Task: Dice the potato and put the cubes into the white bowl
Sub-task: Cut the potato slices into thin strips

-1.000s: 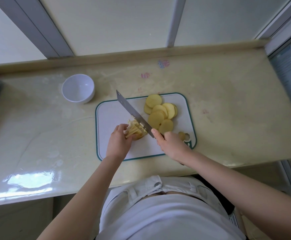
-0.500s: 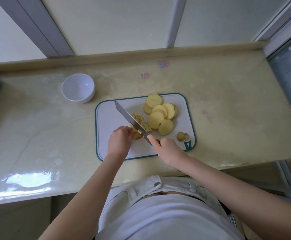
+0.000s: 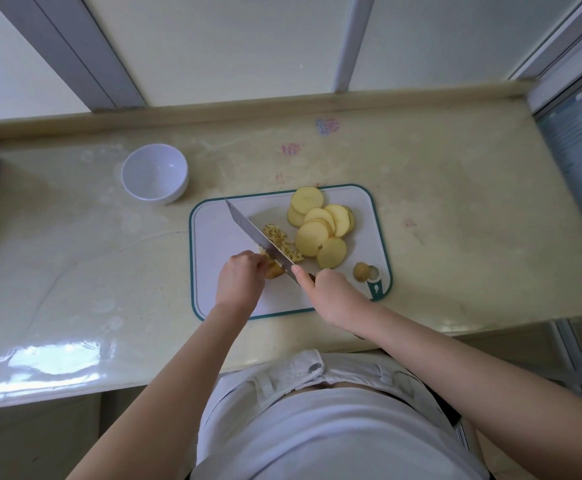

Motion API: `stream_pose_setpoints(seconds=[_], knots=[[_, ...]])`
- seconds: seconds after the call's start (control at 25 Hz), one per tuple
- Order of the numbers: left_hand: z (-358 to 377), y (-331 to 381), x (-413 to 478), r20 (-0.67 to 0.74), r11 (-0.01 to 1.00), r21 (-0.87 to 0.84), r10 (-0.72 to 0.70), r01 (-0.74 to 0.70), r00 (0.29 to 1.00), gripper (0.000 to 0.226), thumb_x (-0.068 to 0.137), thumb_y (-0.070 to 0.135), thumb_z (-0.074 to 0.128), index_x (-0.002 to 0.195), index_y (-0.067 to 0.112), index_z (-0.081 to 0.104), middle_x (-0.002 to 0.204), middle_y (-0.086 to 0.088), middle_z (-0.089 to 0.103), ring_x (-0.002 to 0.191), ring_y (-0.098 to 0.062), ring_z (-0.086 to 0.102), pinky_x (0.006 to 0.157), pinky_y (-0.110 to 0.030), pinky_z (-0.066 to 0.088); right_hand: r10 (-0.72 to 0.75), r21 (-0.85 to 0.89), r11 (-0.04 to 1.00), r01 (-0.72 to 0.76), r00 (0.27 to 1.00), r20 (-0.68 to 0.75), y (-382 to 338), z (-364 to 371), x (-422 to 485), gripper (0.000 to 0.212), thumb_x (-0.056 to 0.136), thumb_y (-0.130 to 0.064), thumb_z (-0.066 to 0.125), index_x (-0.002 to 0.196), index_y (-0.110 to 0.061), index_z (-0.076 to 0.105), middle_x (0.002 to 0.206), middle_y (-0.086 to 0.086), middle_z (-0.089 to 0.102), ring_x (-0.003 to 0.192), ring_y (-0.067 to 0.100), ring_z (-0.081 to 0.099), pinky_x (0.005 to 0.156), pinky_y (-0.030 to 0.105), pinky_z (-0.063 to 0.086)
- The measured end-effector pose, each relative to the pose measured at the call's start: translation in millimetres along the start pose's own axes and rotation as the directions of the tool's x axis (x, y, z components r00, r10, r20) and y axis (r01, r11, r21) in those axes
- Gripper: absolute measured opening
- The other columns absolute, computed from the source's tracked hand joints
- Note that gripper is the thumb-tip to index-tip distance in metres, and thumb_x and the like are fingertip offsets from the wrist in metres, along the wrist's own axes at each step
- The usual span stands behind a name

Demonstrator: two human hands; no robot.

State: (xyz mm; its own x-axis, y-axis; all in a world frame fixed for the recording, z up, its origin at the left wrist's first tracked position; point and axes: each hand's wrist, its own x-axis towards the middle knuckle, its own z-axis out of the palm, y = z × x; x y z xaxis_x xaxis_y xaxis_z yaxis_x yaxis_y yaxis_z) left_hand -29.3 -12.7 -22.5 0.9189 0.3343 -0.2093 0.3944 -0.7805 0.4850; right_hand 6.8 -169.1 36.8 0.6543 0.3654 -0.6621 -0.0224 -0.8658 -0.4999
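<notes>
Head view: right hand (image 3: 334, 296) grips knife (image 3: 255, 233) pointing far-left; left hand (image 3: 241, 282) holds potato (image 3: 274, 270).

No readable text (counter marks (image 3: 327, 126) illegible).

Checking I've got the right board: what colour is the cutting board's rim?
The cutting board has a teal-green rim; head view.

Potato slices (image 3: 320, 230) and small cubes (image 3: 282, 242) lie on the board (image 3: 213, 244), white bowl (image 3: 154, 173) upright nearby.
</notes>
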Motion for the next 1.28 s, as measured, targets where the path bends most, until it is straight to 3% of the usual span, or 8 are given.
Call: stream_pose_setpoints(seconds=[0.52, 0.76, 0.92, 1.16, 1.28], knots=[[-1.2, 1.5, 2.6, 0.026, 0.999, 0.052, -0.005, 0.003, 1.000, 0.025, 0.092, 0.010, 0.049, 0.086, 0.003, 0.072, 0.081, -0.013, 0.063, 0.073, -0.030, 0.054, 0.059, -0.029, 0.033, -0.054, -0.020, 0.998, 0.054, 0.998, 0.036, -1.8, 0.4, 2.7, 0.054, 0.099, -0.054, 0.024, 0.063, -0.015, 0.037, 0.065, 0.004, 0.044, 0.056, 0.011, 0.039, 0.054, 0.018, 0.032], [-1.0, 0.2, 4.2, 0.038, 0.998, 0.057, 0.001, -0.003, 0.999, 0.025, 0.093, 0.012, 0.048, 0.091, 0.004, 0.072, 0.085, -0.014, 0.064, 0.077, -0.032, 0.056, 0.062, -0.033, 0.040, -0.015, -0.020, 1.000, 0.015, 1.000, 0.023, -4.6, 0.1, 5.9, 0.060, 0.100, -0.054, 0.024, 0.059, -0.012, 0.035, 0.059, 0.006, 0.041, 0.052, 0.018, 0.038, 0.051, 0.030, 0.031], [-0.8, 1.1, 3.9, 0.040, 0.998, 0.069, -0.003, 0.000, 0.999, 0.026, 0.094, 0.013, 0.047, 0.092, 0.004, 0.071, 0.086, -0.015, 0.064, 0.078, -0.031, 0.055, 0.062, -0.031, 0.036, -0.003, -0.030, 1.000, 0.003, 1.000, -0.007, -6.4, -0.6, 9.1, 0.063, 0.100, -0.053, 0.025, 0.055, -0.010, 0.033, 0.054, 0.005, 0.037, 0.048, 0.019, 0.035, 0.048, 0.030, 0.026], [2.1, -1.4, 4.4, 0.042, 0.997, 0.071, -0.017, 0.014, 0.999, 0.024, 0.092, 0.011, 0.048, 0.087, 0.003, 0.071, 0.086, -0.014, 0.065, 0.076, -0.031, 0.055, 0.061, -0.029, 0.033, -0.062, -0.020, 0.998, 0.063, 0.998, 0.023, 0.5, 11.9, 15.9, 0.055, 0.098, -0.055, 0.025, 0.065, -0.014, 0.041, 0.066, 0.007, 0.048, 0.067, 0.026, 0.048, 0.068, 0.031, 0.039], [3.5, -2.6, 4.9, 0.035, 0.997, 0.078, -0.016, 0.013, 0.999, 0.023, 0.092, 0.010, 0.048, 0.088, 0.003, 0.070, 0.088, -0.013, 0.065, 0.077, -0.030, 0.056, 0.062, -0.031, 0.038, -0.068, -0.007, 0.998, 0.068, 0.998, -0.001, 4.1, 14.7, 19.6, 0.057, 0.100, -0.053, 0.026, 0.061, -0.013, 0.039, 0.061, 0.007, 0.045, 0.060, 0.024, 0.045, 0.064, 0.031, 0.038]])
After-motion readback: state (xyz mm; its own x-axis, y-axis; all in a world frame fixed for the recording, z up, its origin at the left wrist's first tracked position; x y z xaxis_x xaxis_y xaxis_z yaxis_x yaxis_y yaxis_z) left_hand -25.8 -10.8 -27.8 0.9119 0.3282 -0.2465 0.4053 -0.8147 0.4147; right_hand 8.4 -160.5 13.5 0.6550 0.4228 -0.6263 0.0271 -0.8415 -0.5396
